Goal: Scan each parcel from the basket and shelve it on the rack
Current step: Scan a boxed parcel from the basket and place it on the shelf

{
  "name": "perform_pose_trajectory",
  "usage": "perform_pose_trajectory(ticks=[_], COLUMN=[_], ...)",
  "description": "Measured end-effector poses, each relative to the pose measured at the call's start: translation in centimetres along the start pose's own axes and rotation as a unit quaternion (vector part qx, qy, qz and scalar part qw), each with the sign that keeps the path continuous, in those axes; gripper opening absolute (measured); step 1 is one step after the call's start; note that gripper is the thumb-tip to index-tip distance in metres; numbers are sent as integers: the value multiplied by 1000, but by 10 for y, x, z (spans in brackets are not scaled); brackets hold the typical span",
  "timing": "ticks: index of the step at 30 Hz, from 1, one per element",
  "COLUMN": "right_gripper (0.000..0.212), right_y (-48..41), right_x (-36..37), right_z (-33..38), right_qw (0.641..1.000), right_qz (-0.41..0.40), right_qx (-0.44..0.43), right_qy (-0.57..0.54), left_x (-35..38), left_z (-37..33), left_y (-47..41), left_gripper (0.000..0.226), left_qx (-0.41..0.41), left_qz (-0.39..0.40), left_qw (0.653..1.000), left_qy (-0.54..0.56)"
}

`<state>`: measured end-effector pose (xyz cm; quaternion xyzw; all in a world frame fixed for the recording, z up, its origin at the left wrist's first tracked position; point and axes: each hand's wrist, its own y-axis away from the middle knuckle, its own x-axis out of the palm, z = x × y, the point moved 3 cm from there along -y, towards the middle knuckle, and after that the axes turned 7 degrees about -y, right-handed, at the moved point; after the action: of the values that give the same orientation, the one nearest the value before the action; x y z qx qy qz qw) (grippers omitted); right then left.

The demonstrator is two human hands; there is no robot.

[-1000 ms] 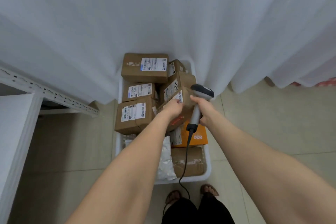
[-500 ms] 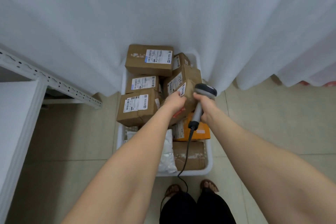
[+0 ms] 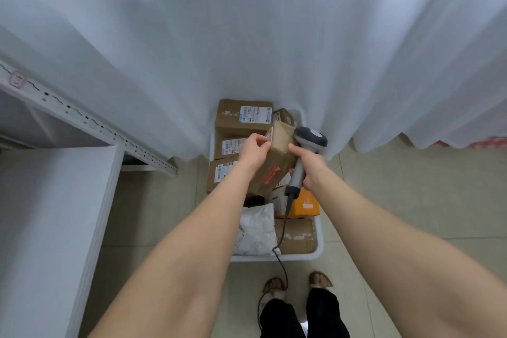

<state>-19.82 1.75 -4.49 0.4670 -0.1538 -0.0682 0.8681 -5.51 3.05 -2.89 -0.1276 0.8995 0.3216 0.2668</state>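
White perforated metal forms the rack at my left. It stands well apart from the basket, and its pale shelf is where the parcels must go at the end. Next comes my left hand. Its fingers and thumb are curled around the upper left edge of a small brown cardboard parcel, which I hold tilted above the other boxes. I think I tilt it so that the white label near my fingers can face the scanner. Under it, the white plastic basket stands on the tiled floor in front of my feet, close enough to reach. It holds several brown cardboard boxes with white labels at the far end, and nearer to me a crumpled white plastic mailer bag and a flat orange box. At the right of the parcel, my right hand is closed around the grey handle of the handheld barcode scanner. The scanner's dark head is just beside the parcel's right side, and its black cable hangs down over the basket. One finger of this hand reaches to the parcel, probably to steady it. In my judgement the scan of this parcel is in hand, and the shelving is not yet done.
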Motion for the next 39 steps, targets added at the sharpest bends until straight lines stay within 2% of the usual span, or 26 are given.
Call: perform_pose_trajectory(ticks=[1,5,8,12,17,20,22,24,26,29,32,36,39], right_gripper=[54,49,42,37,33,28,23,25,33,44,57,72,73], right_y=[14,73,119,173,229,253,270,286,303,330,352,382,408], right_x=[6,29,46,67,88,93,90,84,75,57,36,26,25], right_z=[7,38,63,87,97,94,90,85,78,66,55,29,11], right_qw=[1000,998,994,990,984,981,978,974,969,961,958,941,931], right_qz=[9,59,92,119,153,175,193,212,235,266,274,326,352], right_qx=[-4,-23,-53,-71,-83,-84,-81,-80,-78,-72,-84,-73,-64], right_qy=[-4,-15,-4,13,25,21,19,17,12,8,29,55,69], left_x=[-14,-77,-128,-185,-237,-247,-246,-243,-240,-239,-245,-250,-255], left_z=[-8,-43,-68,-97,-117,-120,-118,-113,-106,-97,-89,-81,-73], left_y=[7,37,61,91,139,177,205,231,251,282,317,357,386], left_gripper=[18,78,99,86,76,75,55,33,38,64,77,65,57], left_qx=[6,46,64,113,122,154,181,172,143,88,64,43,33], left_qz=[6,63,74,61,-42,13,65,67,44,-13,-105,-174,-200], left_qw=[1000,997,994,983,985,985,979,982,989,992,974,945,932], left_qy=[17,3,-47,-130,-115,-71,-66,-48,-1,91,192,272,302])
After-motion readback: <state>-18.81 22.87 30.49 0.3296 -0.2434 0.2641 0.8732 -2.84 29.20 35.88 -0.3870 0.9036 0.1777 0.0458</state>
